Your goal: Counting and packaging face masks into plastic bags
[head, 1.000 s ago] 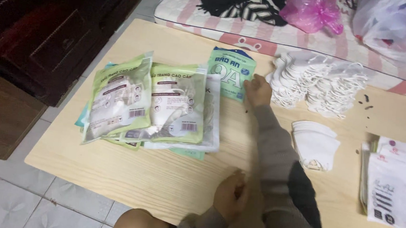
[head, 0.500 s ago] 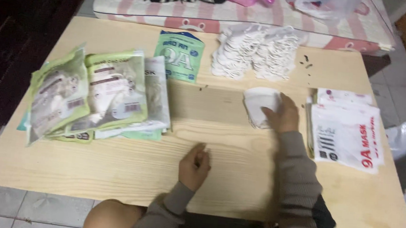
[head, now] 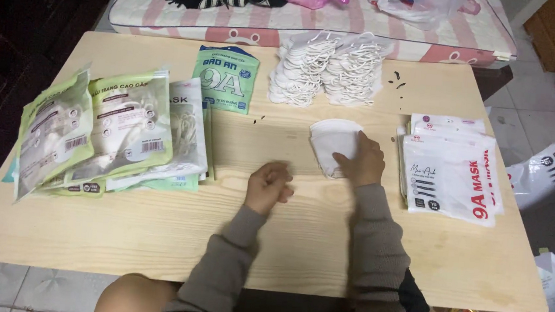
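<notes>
While masks (head: 329,69) crowd it, pale wooden table (head: 153,232) fronts mattress (head: 340,32).

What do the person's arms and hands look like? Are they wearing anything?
Both arms wear long grey-brown knit sleeves with snug ribbed cuffs at the wrists. The left hand and right hand are bare: no gloves, and no rings or watch that I can see. The sleeves look plain, with no pattern or markings.
</notes>
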